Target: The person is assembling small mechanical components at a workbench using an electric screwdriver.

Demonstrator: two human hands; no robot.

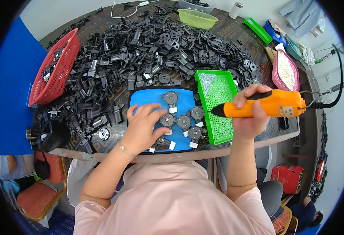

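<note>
My right hand (250, 111) is wrapped round an orange electric screwdriver (276, 103), held sideways with its black nose to the left. The thin bit lies over the edge of a green tray (209, 135) and reaches toward a round black plastic part (197, 113). My left hand (142, 123) is on the blue mat (140, 96), its thumb and index finger on either side of another round black part (167, 120). Several similar round parts with white tabs lie on the mat. Small silvery screws (207, 84) sit in the far end of the green tray.
A large heap of black plastic parts (140, 51) covers the table beyond the mat. A red basket (64, 70) stands left, a pink basket (287, 72) right. A yellow-green bowl (197, 18) and a narrow green tray (257, 30) are farther back. A black cable (338, 86) hangs behind the screwdriver.
</note>
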